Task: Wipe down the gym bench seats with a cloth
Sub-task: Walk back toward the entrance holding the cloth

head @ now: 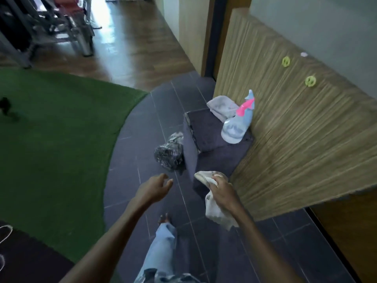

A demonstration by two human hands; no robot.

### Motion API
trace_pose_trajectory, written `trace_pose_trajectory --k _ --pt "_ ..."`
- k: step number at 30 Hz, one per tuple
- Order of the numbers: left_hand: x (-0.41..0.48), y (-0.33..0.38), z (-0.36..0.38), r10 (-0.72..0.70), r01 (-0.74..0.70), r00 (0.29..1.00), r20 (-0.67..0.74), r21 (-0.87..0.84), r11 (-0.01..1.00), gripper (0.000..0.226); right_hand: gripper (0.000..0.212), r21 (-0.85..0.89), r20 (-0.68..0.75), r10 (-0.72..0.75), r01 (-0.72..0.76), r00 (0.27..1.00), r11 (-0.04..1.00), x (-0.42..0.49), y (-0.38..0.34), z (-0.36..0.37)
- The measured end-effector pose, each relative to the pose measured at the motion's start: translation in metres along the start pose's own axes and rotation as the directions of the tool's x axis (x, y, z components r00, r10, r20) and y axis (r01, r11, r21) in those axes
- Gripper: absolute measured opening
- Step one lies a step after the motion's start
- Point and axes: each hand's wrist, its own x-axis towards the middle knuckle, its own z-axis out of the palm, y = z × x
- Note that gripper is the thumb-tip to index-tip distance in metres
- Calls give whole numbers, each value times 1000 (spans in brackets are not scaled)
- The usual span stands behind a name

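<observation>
My right hand (222,192) grips a stained white cloth (214,209), which hangs down below the fist. My left hand (156,188) reaches forward over the dark tiled floor with loosely spread fingers, holding nothing. Ahead stands a dark padded box (210,146) against a ribbed wooden wall panel. On the box sit a clear spray bottle with a pink trigger (237,121) and a folded pale cloth (222,105). Gym machines with red padding (67,13) stand blurred at the far upper left.
A crumpled black-and-clear plastic bag (169,154) lies on the tiles left of the box. Green artificial turf (57,144) covers the floor at left. The wooden wall panel (302,127) runs along the right. My jeans leg and foot (164,237) show below.
</observation>
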Motion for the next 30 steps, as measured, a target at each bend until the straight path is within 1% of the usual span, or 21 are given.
trace_pose_trajectory --k 4,7,9,10,13,14,16,18,20,21,22,24,25,27,30 --pt "92 -2 -54 62 -64 997 52 38 997 41 30 33 -68 32 -30 997 999 79 -28 -8" --pt "152 10 -89 119 -130 989 85 138 982 38 29 95 -113 70 -59 991 994 131 -48 -16" --pt "187 23 -106 174 -188 980 97 157 970 34 30 120 -157 92 -73 983 990 158 -60 -24" --pt "205 30 -113 200 -216 974 107 165 962 34 35 130 -169 110 -89 979 988 172 -66 -29" --pt "264 47 -129 263 -283 955 137 154 947 35 65 167 -225 142 -106 964 980 215 -77 -43" --pt "280 53 -134 279 -297 950 142 131 946 35 68 179 -253 140 -96 957 979 230 -76 -46" --pt "309 69 -143 306 -312 940 152 18 950 33 60 228 -309 142 -72 940 971 260 -78 -53" --pt "337 87 -146 313 -286 929 199 -155 946 31 50 285 -360 124 -18 925 958 287 -82 -62" --pt "362 105 -151 301 -176 905 299 -382 907 39 48 345 -400 131 17 907 938 311 -88 -71" --pt "375 113 -152 310 -122 886 346 -470 874 46 45 384 -418 143 32 897 923 322 -91 -75" --pt "385 122 -154 331 -86 863 383 -534 841 46 42 414 -441 151 51 885 909 330 -93 -77" --pt "401 141 -161 373 -50 826 422 -605 795 33 40 448 -487 179 69 855 891 347 -98 -84" --pt "409 149 -165 396 -40 805 442 -626 779 30 41 462 -492 198 62 848 885 354 -101 -88" --pt "425 158 -168 435 -18 766 473 -660 751 26 41 511 -494 228 68 839 857 364 -107 -93" --pt "448 162 -171 502 -31 729 465 -710 703 24 36 586 -533 251 139 808 798 377 -117 -102"
